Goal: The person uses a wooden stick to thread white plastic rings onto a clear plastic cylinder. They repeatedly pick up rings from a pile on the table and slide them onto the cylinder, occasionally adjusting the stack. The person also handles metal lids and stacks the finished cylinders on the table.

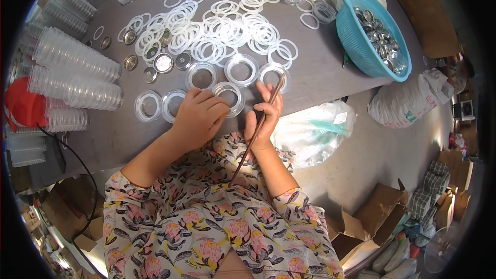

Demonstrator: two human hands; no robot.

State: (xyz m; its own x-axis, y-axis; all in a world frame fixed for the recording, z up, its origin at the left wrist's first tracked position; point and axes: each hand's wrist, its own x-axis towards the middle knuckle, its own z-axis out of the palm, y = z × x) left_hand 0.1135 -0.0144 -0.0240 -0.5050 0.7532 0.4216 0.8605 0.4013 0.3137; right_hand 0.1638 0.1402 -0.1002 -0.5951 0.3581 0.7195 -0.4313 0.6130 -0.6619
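My left hand [201, 113] rests on the table with its fingers bent and close together. Its fingertips lie against the lower left rim of a clear round plastic piece with a wide opening [238, 104]; anything under them is hidden. A thin reddish-brown stick [245, 156] slants through my right hand [267, 119], whose fingers are curled loosely around it. The stick's upper end reaches over another clear round piece [268, 67]. Similar pieces stand in two short rows about my hands, among them one at the left [136, 107].
Loose white sealing rings [178, 20] and several small metal lids [164, 63] lie beyond. Stacked clear plastic cups [75, 57] and a red object [23, 102] are at left. A blue basket [342, 28] of metal lids stands at right, above a white sack [408, 101].
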